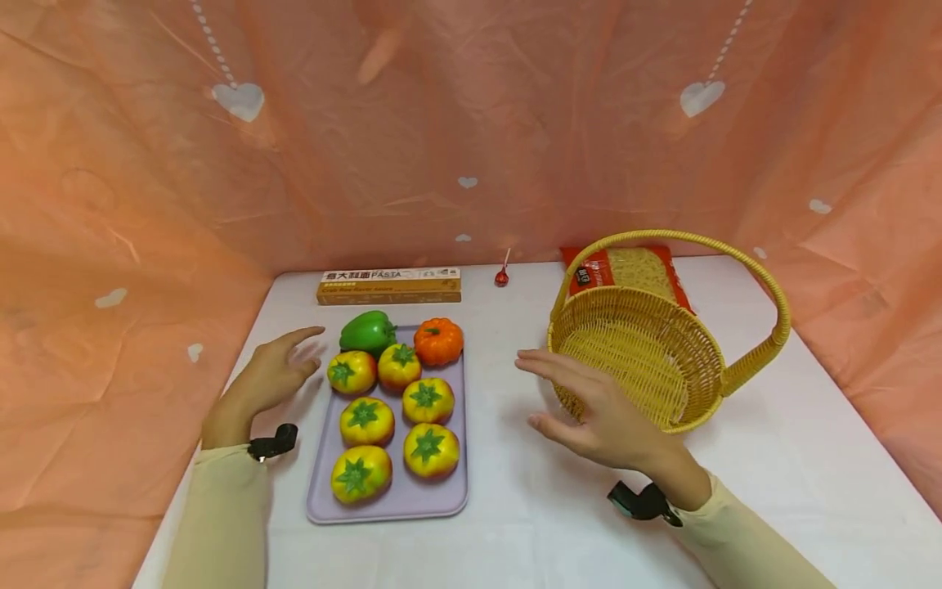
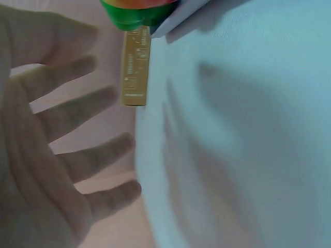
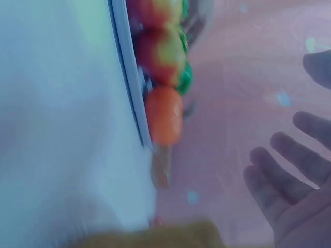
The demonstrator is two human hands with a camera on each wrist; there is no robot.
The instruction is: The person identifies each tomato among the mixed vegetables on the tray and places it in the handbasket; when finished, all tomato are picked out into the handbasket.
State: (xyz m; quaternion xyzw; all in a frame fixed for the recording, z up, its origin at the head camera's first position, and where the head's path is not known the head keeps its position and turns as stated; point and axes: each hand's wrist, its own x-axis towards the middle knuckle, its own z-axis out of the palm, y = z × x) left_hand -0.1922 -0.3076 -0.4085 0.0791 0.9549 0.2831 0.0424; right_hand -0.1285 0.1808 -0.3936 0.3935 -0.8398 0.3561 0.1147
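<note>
My left hand (image 1: 268, 378) hovers left of a lilac tray (image 1: 393, 511), fingers spread and nothing in them. In the left wrist view the left hand (image 2: 57, 129) shows an empty palm. On the tray lie several yellow-red fruits (image 1: 367, 421) with green star-shaped leaf tops, a green bell pepper (image 1: 368, 332) at the back left and a small orange pumpkin (image 1: 438, 341) at the back right. My right hand (image 1: 599, 409) is held over the table by the near left side of a yellow wicker basket (image 1: 710, 360), overlapping its rim in the head view. The right hand (image 3: 300, 175) holds nothing, fingers extended.
Behind the tray lies a pasta box (image 1: 388, 286). A red lollipop (image 1: 502, 276) lies to its right. A red pasta bag (image 1: 640, 274) sits behind the basket, whose tall handle (image 1: 684, 236) arches up. A pink-orange curtain (image 1: 471, 123) encloses the white table (image 1: 508, 491).
</note>
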